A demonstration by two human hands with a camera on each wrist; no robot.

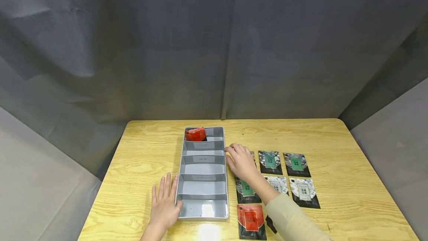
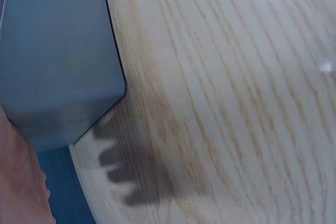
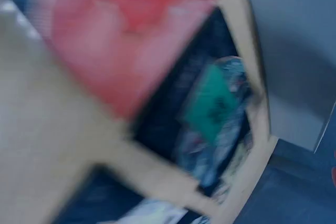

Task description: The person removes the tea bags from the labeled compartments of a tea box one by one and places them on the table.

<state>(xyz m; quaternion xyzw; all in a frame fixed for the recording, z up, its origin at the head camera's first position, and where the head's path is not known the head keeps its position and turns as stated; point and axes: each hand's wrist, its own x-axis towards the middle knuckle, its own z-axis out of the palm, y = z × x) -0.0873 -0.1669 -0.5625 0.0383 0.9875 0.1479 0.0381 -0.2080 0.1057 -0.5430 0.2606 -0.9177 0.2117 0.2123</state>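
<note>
A grey divided box (image 1: 226, 181) with a row of compartments stands on the table. Two red packets, overlapping, lie in its farthest compartment; the front one is a red packet (image 1: 195, 134). My left hand (image 1: 164, 203) lies with fingers spread along the box's near left side, thumb over its rim. By the right rim, my right hand (image 1: 241, 162) hovers with fingers bent loosely and nothing visible in them. Under it, a packet is mostly hidden, and a green-labelled packet (image 1: 246, 190) shows partly. The red packet (image 3: 131, 35) nearest me is blurred in the right wrist view.
To the right lie two more green-labelled packets (image 1: 270, 161), two white-labelled packets (image 1: 304, 192) and a red packet (image 1: 251, 220) at the front. A grey curtain (image 1: 174, 66) hangs behind the wooden table (image 1: 143, 151).
</note>
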